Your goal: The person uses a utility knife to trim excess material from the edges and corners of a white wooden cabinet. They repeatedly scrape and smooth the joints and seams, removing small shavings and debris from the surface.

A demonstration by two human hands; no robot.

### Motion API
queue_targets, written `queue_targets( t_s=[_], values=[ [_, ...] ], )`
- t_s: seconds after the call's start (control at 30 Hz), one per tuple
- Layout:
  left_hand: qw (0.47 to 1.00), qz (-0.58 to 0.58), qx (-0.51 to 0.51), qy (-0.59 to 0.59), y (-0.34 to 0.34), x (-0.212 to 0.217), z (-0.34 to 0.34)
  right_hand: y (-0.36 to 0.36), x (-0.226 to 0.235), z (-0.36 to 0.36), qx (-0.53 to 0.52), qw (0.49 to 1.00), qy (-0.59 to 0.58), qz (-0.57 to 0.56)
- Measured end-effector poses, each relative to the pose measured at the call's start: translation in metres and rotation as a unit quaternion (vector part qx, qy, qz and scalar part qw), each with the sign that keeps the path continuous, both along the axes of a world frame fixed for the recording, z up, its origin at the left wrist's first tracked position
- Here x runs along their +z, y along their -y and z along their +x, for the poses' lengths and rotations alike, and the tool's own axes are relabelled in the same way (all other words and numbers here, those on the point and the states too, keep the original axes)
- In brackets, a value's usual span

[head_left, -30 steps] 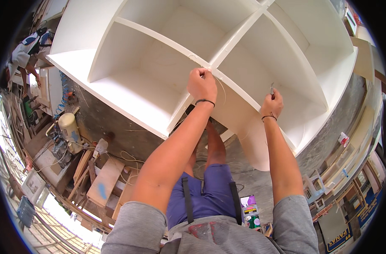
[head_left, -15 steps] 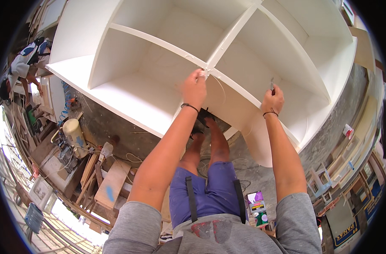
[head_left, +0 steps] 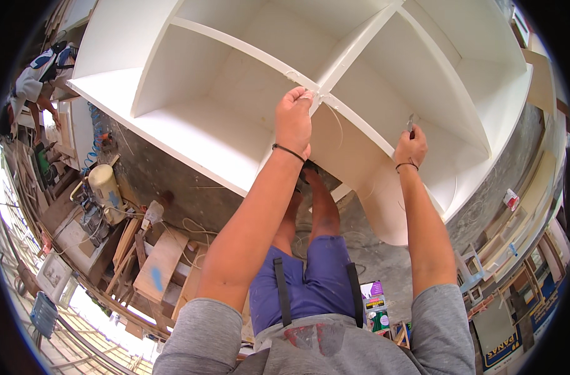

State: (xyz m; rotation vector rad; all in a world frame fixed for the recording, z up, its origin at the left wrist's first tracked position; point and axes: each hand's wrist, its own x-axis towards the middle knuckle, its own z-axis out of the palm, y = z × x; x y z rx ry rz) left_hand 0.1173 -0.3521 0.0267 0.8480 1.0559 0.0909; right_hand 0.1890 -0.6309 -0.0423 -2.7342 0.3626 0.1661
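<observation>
A large white shelf cabinet (head_left: 197, 140) with several square compartments stands in front of me. My left hand (head_left: 293, 122) is closed in a pinch at the front edge where the dividers cross; whatever lies between its fingertips is too small to make out. Beside it a thin pale strip (head_left: 341, 125) curls down from the edge. My right hand (head_left: 411, 149) is wrapped round a small knife (head_left: 412, 130) with a dark handle, its short blade pointing up before the lower right compartment. Bits of loose trimming cling to the divider edges near the crossing.
At far left another person (head_left: 31, 87) bends over a board. A cream air compressor tank (head_left: 105, 186) and wood offcuts (head_left: 161, 262) lie to the left. A brown panel (head_left: 385, 219) hangs below the shelf edge. Colourful cans (head_left: 377, 312) stand near my right leg.
My left hand has shifted slightly up along the divider crossing, still pinched. My right hand, with the knife, has moved a little to the right in view. The view has shifted slightly.
</observation>
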Motion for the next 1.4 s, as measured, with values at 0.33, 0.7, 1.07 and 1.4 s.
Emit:
queue_targets(
  t_s=[0.33, 0.7, 1.07, 1.4],
  values=[
    [0.966, 0.229, -0.11, -0.053, 0.004, 0.006, 0.022, -0.001, 0.002, 0.002, 0.012, 1.0, 0.007, -0.012],
    [0.963, 0.212, -0.16, 0.042, 0.016, -0.001, -0.024, -0.002, 0.0, 0.003, 0.018, 1.0, 0.017, 0.01],
    [0.667, 0.695, 0.002, -0.269, -0.106, -0.025, -0.153, 0.039, -0.023, 0.018, 0.102, 0.986, 0.117, -0.066],
    [0.642, 0.709, -0.016, -0.291, -0.114, -0.04, -0.164, -0.109, 0.115, 0.046, 0.138, 0.909, -0.108, 0.377]
  ],
)
